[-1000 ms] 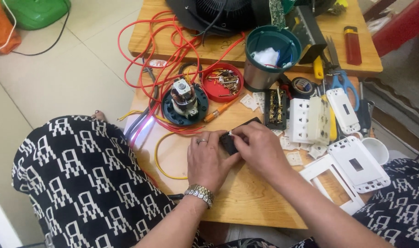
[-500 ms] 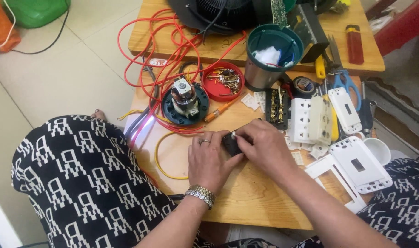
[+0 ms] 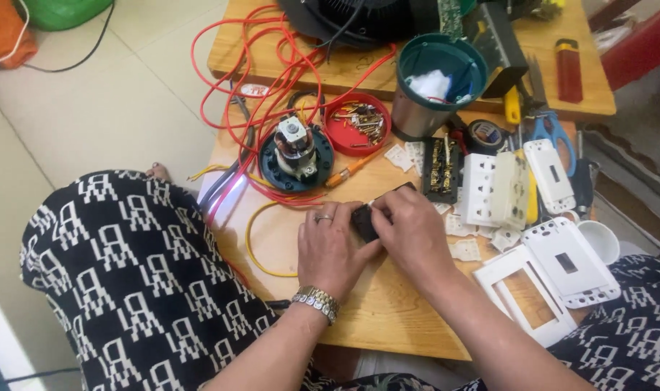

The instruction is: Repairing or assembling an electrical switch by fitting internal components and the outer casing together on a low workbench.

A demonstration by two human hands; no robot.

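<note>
From the head view, a low wooden surface (image 3: pixel 388 318) stands on a pale tiled floor (image 3: pixel 120 108), with a second wooden top (image 3: pixel 388 72) butted against its far edge. Both hands meet near the middle of the near surface: the left hand (image 3: pixel 331 246) and the right hand (image 3: pixel 409 228) close their fingers together around a small black part (image 3: pixel 364 221), held just above the wood. Loops of red wire (image 3: pixel 272 65) spill over the left side, around a small motor in a dark round base (image 3: pixel 296 153). Beside it sits a red lid of screws (image 3: pixel 356 123) and a green-rimmed metal cup (image 3: pixel 436 83). White switch plates (image 3: pixel 554 271) crowd the right edge. An orange bag (image 3: pixel 4 32) and a green object (image 3: pixel 65 11) lie on the floor at far left.
</note>
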